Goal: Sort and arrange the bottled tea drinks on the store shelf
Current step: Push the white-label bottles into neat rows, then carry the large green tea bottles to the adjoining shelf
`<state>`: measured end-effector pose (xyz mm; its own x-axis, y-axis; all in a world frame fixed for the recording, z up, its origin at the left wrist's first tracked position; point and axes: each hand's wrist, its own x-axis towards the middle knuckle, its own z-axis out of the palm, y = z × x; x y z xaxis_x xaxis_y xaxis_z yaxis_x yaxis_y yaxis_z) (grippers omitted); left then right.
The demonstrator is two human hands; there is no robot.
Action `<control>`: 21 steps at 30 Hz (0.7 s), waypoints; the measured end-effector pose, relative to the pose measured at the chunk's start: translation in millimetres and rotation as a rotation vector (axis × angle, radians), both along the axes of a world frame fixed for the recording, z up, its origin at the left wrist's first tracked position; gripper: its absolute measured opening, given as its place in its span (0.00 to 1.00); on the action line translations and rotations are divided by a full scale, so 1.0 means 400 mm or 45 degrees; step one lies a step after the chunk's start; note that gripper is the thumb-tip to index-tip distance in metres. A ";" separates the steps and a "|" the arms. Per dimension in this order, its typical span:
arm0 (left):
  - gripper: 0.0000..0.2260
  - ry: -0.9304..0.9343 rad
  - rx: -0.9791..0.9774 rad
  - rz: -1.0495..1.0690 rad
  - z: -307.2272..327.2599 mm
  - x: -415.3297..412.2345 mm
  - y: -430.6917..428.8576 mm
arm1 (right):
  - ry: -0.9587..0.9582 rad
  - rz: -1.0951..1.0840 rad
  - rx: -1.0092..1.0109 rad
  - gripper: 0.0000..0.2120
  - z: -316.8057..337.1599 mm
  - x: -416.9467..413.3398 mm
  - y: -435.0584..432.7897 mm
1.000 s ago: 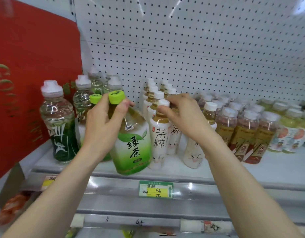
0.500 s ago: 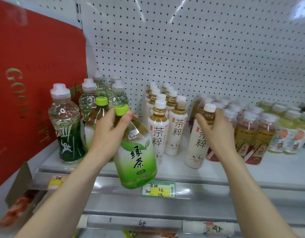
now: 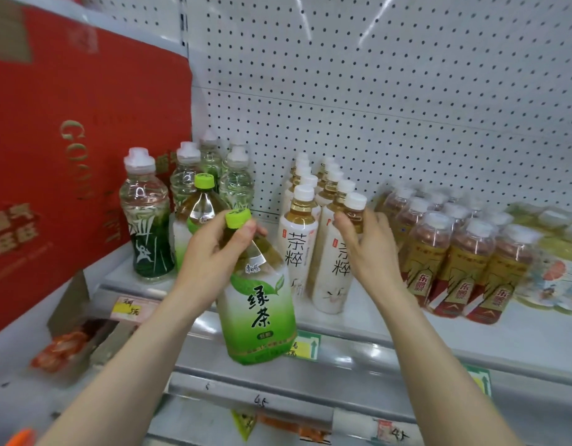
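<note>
My left hand (image 3: 210,255) grips the neck of a large green tea bottle (image 3: 260,304) with a lime cap, held tilted in front of the shelf edge. My right hand (image 3: 368,252) is wrapped around the shoulder of a white-labelled tea bottle (image 3: 334,275) with a white cap, standing at the front of its row. A matching white tea bottle (image 3: 299,243) stands just to its left, with several more behind. A second green-capped tea bottle (image 3: 197,217) stands on the shelf behind my left hand.
Clear bottles with dark green labels (image 3: 146,220) stand at the shelf's left end beside a red carton (image 3: 53,156). Amber bottles with gold-red labels (image 3: 452,262) and pale yellow-green bottles (image 3: 555,272) fill the right. The white shelf (image 3: 471,333) carries price tags (image 3: 305,346) on its front rail.
My left hand has lowered the green tea bottle towards the shelf's front edge. My right hand left the middle white bottles and closed on the front right white tea bottle, which now stands nearer its neighbour.
</note>
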<state>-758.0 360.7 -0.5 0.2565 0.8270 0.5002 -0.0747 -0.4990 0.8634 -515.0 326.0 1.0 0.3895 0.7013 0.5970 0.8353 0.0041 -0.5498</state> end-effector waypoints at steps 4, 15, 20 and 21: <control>0.11 -0.050 -0.039 -0.003 -0.007 0.026 -0.039 | 0.059 -0.018 0.096 0.21 0.001 -0.013 0.006; 0.11 -0.169 -0.054 -0.091 -0.003 0.034 -0.057 | 0.226 0.460 0.036 0.30 -0.026 -0.118 -0.144; 0.09 -0.277 -0.149 -0.213 0.028 0.037 -0.034 | 0.499 0.890 -0.331 0.40 -0.050 -0.175 -0.147; 0.09 -0.279 -0.142 -0.229 0.033 0.039 -0.033 | 0.534 0.883 -0.272 0.41 -0.051 -0.178 -0.142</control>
